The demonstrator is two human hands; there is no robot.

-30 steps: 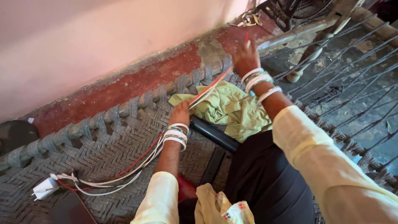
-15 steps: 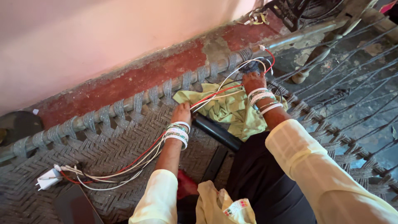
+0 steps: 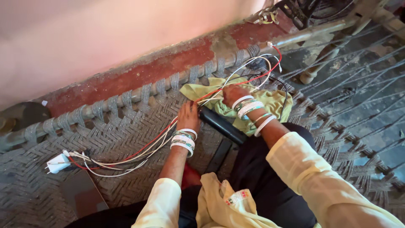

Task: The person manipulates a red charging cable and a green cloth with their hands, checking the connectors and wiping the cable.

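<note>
Woven cot (image 3: 105, 139): red-white cable bundle (image 3: 147, 147), tangled, looped; both hands' fingers closed on it, left hand (image 3: 188, 116), right hand (image 3: 232, 92).

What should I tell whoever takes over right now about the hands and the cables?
Left hand: pinning the cables on the woven cot.
Right hand: gripping the same bundle over the green cloth.
The cables run from the white plug to a loose loop by the right hand.
Done: far ends gathered in.
Left: the plug end still lies spread out.
</note>
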